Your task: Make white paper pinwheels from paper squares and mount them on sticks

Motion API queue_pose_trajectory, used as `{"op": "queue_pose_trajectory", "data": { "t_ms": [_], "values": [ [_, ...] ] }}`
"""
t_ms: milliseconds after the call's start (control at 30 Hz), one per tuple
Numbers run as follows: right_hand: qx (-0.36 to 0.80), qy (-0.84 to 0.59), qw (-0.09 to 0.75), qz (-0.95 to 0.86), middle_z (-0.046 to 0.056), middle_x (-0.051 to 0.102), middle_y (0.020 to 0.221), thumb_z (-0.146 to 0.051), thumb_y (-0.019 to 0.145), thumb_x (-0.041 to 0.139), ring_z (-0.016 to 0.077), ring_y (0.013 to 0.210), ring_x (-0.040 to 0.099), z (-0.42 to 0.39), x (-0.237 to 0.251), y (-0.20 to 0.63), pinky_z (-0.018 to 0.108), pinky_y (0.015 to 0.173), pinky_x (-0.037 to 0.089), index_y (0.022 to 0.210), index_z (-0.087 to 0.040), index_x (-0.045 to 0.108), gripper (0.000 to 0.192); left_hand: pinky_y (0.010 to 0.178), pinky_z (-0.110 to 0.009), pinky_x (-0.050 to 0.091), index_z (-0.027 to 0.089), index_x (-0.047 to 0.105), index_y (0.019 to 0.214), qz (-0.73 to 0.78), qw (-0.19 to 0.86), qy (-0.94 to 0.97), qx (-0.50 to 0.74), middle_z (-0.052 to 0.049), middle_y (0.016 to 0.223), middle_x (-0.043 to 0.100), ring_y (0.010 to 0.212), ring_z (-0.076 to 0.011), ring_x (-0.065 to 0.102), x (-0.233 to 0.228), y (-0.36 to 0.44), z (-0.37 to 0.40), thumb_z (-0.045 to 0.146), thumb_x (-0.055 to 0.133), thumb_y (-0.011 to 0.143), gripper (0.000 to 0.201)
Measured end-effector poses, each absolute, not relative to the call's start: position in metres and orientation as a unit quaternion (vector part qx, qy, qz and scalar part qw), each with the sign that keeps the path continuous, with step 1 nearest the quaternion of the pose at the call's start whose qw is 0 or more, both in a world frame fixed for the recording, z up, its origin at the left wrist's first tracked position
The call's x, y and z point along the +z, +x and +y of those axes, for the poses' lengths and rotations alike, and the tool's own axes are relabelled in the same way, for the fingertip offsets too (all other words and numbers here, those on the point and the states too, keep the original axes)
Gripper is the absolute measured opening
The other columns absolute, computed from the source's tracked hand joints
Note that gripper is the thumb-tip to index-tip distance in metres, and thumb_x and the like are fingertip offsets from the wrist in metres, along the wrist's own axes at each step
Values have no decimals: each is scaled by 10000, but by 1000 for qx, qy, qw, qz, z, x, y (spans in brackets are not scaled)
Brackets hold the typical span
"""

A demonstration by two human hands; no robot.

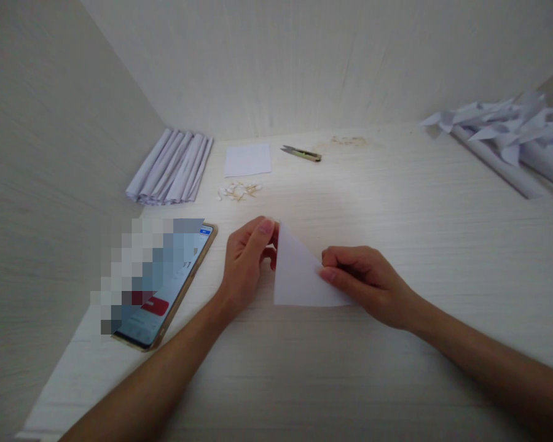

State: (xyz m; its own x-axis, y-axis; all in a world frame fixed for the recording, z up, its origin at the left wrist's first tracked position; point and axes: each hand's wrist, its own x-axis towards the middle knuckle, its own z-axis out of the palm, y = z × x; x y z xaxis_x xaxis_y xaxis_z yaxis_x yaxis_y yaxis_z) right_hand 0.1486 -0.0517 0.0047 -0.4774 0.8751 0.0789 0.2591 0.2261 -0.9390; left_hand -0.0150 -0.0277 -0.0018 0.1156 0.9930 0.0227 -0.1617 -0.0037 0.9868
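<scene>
A phone (163, 288) is lying at the left on the pale desk (396, 202), its screen lit and partly blurred. Behind it, against the left wall, a bundle of rolled white paper tubes (170, 167) is resting side by side. Just to the right of the tubes, a small heap of thin sticks (238, 191) is sitting near a flat square of white paper (247, 159), and a pair of thread snips (301, 153) is lying a little further right near the back wall.

In the middle, the left hand (246, 258) is pinching the top corner of a folded white paper triangle (297, 276) between thumb and fingertips, curled closed around that point. The triangle is lying flat on the desk between the two hands, its tip touching the left hand and its long slanted edge running down toward the right. The right hand (366, 282) is gripping the triangle's right corner, fingers curled and thumb pressing on the paper's edge, so the sheet is sitting just left of its knuckles.

At the far right, a pile of finished paper pinwheels (507, 132) on rolled paper stems is lying along the desk's back corner, well apart from the hands.
</scene>
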Motion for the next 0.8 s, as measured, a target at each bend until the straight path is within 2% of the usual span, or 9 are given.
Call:
{"op": "queue_pose_trajectory", "data": {
  "t_ms": [100,233,533,633,800],
  "values": [
    [458,-393,311,-734,-54,311,496,-237,793,422,54,446,288,-51,4,149,189,408,240,547,-166,373,261,384,-174,305,171,488,556,424,560,510,496,50,478,446,417,-57,387,-2,-18,-28,324,569,672,208],
    [446,-393,301,-746,-56,312,495,-232,790,429,53,447,285,-51,3,148,188,412,239,545,-165,375,260,380,-165,287,165,505,568,446,534,535,479,46,512,476,430,-51,386,-2,-17,-29,242,578,669,146],
    [446,-388,284,-755,-58,314,490,-229,784,434,52,444,283,-50,3,148,193,413,232,542,-162,385,256,345,-176,216,155,478,484,492,454,555,493,57,415,345,383,-48,299,-3,-17,-31,269,485,733,274],
    [453,-395,280,-749,-54,327,501,-242,791,426,56,453,292,-50,3,148,192,414,235,554,-161,394,253,343,-180,228,159,475,487,490,480,529,499,52,424,358,380,-54,310,-4,-16,-29,306,461,744,297],
    [445,-418,281,-741,-45,341,519,-275,818,383,65,471,312,-50,3,148,191,421,249,577,-167,379,264,375,-196,310,168,519,582,439,586,462,501,19,499,471,429,-84,429,-3,-16,-23,451,383,755,358]
  ]
}}
